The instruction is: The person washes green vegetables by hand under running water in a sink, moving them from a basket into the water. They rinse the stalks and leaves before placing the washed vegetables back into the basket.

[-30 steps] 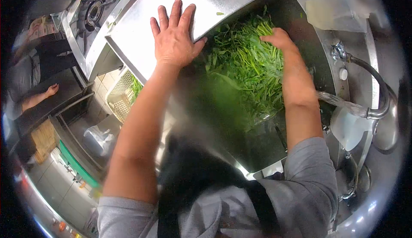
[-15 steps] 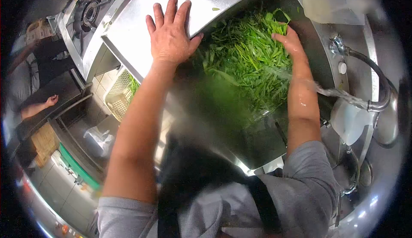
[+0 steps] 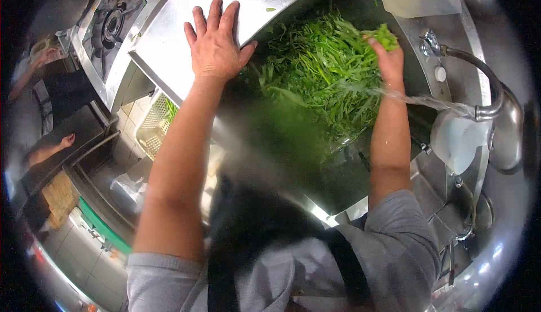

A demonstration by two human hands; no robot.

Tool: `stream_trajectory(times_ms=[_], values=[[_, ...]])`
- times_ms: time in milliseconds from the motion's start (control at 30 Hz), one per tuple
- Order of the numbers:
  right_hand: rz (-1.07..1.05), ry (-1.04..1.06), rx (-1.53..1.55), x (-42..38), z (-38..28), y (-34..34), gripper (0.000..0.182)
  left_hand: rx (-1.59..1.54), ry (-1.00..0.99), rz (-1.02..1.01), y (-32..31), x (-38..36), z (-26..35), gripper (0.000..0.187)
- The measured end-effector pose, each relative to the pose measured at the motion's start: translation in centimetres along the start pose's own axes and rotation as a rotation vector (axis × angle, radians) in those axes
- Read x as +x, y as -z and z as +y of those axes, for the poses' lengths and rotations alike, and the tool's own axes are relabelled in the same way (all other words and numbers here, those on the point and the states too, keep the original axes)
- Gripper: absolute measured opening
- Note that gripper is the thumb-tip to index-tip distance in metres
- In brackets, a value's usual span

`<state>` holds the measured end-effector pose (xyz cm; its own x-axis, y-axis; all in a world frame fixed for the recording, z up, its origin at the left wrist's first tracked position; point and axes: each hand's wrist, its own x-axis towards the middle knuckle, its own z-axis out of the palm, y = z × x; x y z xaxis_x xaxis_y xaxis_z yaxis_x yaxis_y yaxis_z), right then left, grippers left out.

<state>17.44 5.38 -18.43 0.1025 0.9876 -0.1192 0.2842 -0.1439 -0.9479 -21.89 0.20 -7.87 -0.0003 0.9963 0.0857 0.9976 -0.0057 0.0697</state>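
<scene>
- Left hand (image 3: 213,53) lies spread on the shiny stainless-steel surface (image 3: 166,47)
- Right hand (image 3: 390,61) grips some long-leaved greens (image 3: 327,53), heaped in the deep grey metal sink (image 3: 416,75)
- Rinsing seems in hand under running water (image 3: 422,101); wet stems likely call for a firm hold

Grey shirt (image 3: 394,255) is worn, fabric creased. Left sleeve (image 3: 163,281) and right sleeve (image 3: 400,216) are cut short, left one finished with narrow hem band. Over shirt, two wide black straps (image 3: 346,261) are seen, joined by dark, blurred cloth (image 3: 253,216). Left hand (image 3: 214,53) and right hand (image 3: 390,58) are bare.
</scene>
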Motion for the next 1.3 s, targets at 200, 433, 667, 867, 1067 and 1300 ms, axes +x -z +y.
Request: stream_trajectory(times_ms=[200, 433, 667, 867, 1067, 1300], values=[[0.115, 0.106, 0.312, -4.0, -6.0, 4.3, 0.024, 0.006, -0.019, -0.012, 0.3, 0.0, 0.2, 0.084], [0.041, -0.007, 0.346, -9.0, -8.8, 4.7, 0.030, 0.059, -0.004, -0.035, 0.8, -0.1, 0.5, 0.086], [-0.043, -0.093, 0.420, -11.4, -10.6, 5.4, 0.038, -0.019, -0.032, -0.230, 0.3, 2.4, 3.7, 0.113], [-0.057, -0.178, 0.449, -13.2, -17.5, 3.3, 0.050, -1.485, -0.504, -0.594, 6.3, -0.3, 19.3, 0.127], [-0.026, -0.187, -0.255, -14.3, -18.6, 4.5, 0.052, -1.582, -0.299, -0.829, 2.2, -2.6, 22.9, 0.057], [0.053, -0.219, -0.105, -20.6, -13.2, 5.5, 0.126, -1.803, 0.056, -0.957, 3.7, -3.0, 25.0, 0.049]])
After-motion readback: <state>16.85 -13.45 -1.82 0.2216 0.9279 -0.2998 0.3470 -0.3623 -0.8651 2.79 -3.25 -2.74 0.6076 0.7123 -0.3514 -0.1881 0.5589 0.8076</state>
